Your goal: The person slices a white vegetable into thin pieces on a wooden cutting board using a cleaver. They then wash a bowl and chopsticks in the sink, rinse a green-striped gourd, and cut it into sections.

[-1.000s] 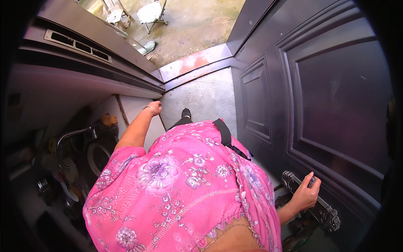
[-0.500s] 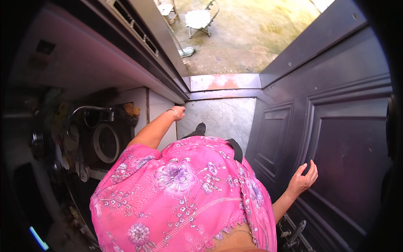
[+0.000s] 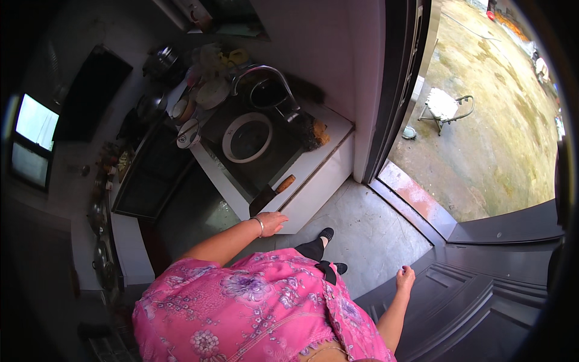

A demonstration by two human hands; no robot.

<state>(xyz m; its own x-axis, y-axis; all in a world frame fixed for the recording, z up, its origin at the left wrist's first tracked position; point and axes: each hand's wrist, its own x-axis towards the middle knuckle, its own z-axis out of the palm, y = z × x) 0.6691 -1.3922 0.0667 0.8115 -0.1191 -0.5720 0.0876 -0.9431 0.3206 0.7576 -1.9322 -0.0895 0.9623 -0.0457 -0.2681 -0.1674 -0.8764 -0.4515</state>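
Left hand [image 3: 271,224] near the cleaver, right hand [image 3: 405,279] near the door [image 3: 458,301]

The wooden-handled cleaver [image 3: 272,193] lies along the edge of the tabletop [image 3: 218,183], near a round white-rimmed basin [image 3: 228,143]. The left hand's fingers are loosely extended beside that edge. The right hand's are curled; whether they pinch anything, I cannot tell.

A white-seated chair [image 3: 442,104] is standing in the yard [image 3: 482,163]; a window [image 3: 36,118] is glowing palely at far left.
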